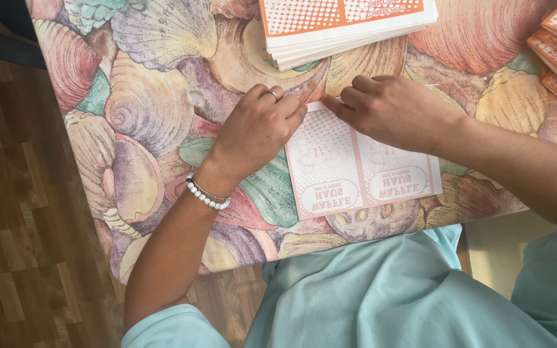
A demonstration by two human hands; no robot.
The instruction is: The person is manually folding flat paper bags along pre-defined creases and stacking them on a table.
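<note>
Paper sheet [362, 171]: flat on shell cloth [149, 109]
Left hand [259, 125]: pinching top edge
Right hand [391, 109]: pinching same edge
Tip: keep the edge aligned, press evenly

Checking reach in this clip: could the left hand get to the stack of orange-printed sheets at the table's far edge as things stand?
Probably yes. The left hand rests at the flat printed sheet's top edge, and only bare shell-patterned tablecloth lies between it and the stack.

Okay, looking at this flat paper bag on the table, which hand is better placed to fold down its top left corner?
Probably the left hand: its fingertips already pinch that corner of the paper bag, while the right hand presses the top edge beside it, so it seems better placed to hold the bag flat.
</note>
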